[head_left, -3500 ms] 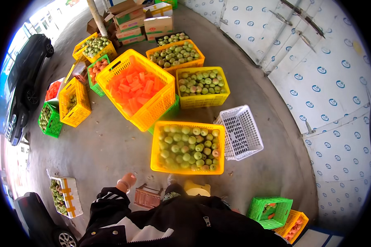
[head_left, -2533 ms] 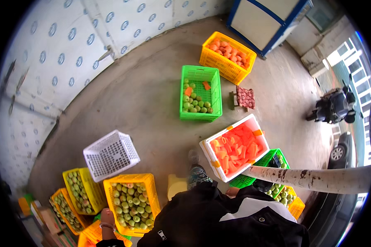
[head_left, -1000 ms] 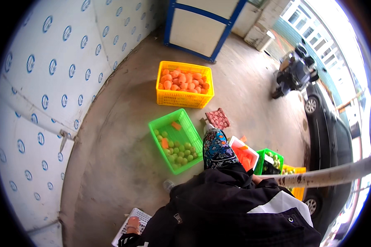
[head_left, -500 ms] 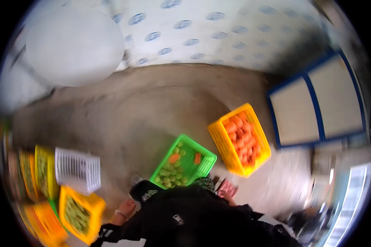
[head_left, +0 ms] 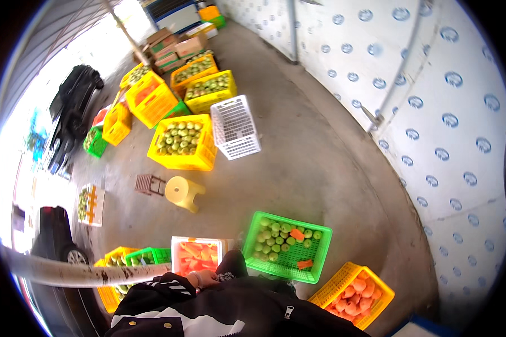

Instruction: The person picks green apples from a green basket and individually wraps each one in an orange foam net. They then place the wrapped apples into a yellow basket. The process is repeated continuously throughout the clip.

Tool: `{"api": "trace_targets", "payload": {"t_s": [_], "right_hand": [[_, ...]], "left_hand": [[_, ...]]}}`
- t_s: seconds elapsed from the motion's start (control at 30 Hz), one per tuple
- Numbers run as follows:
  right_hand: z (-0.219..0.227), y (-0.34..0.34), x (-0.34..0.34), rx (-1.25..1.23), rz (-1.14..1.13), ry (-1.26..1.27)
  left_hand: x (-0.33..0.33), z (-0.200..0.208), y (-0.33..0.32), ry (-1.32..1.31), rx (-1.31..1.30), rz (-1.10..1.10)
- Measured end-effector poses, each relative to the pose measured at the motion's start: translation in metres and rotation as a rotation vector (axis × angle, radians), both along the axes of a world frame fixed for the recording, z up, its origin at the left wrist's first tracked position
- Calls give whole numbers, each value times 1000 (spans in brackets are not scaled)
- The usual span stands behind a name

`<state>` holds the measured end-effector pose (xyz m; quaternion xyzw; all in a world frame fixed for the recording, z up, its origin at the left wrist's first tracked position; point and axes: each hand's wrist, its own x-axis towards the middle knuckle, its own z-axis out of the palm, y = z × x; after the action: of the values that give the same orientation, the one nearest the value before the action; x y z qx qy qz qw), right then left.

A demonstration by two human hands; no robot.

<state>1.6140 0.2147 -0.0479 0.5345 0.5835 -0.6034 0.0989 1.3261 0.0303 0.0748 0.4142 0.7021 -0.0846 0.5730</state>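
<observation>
My left hand (head_left: 207, 279) rests low by my knee, at the near edge of a white box (head_left: 225, 247) filled with orange-red pieces (head_left: 197, 256) that look like foam sleeves. Its fingers are too small and partly hidden to read. My right hand is out of sight. In front of my legs sits a green crate (head_left: 293, 271) with round green fruit (head_left: 275, 233) gathered mostly toward its far and left sides. Two orange pieces (head_left: 305, 264) lie in it. To the right, a yellow crate (head_left: 333, 285) contains orange-covered round items (head_left: 354, 297).
A cream stool (head_left: 177, 190) and a small brown stool (head_left: 147, 184) stand ahead-left. Beyond are a white crate (head_left: 252, 147), yellow fruit crates (head_left: 181, 162) and cardboard boxes (head_left: 166, 53). A pale pole (head_left: 84, 272) crosses at left. A patterned wall (head_left: 433, 101) bounds the right.
My view has swung left, bringing the stools, stacked crates, vehicles and white box into sight. My right hand has left the picture. My left hand now appears beside the white box.
</observation>
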Motion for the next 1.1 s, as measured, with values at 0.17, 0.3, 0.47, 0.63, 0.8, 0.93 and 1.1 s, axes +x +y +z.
{"api": "trace_targets", "payload": {"t_s": [0.17, 0.3, 0.47, 0.63, 0.8, 0.93, 1.1], "right_hand": [[18, -24, -43, 9, 163, 13], [20, -20, -69, 46, 206, 9], [-3, 17, -51, 113, 250, -50], [-16, -50, -19, 41, 231, -69], [-24, -105, 41, -82, 206, -54], [-33, -93, 102, -136, 174, -107], [-32, -98, 172, -235, 44, -201]], "left_hand": [[16, -34, -69, -251, 68, 333], [-16, -58, -85, -367, 167, 190], [-23, -91, -88, -382, -86, 153], [36, 33, -101, -589, 98, 597], [119, 67, -140, -413, -236, 1148], [150, 74, -157, -497, -373, 1286], [127, 75, -128, -497, -571, 1130]]}}
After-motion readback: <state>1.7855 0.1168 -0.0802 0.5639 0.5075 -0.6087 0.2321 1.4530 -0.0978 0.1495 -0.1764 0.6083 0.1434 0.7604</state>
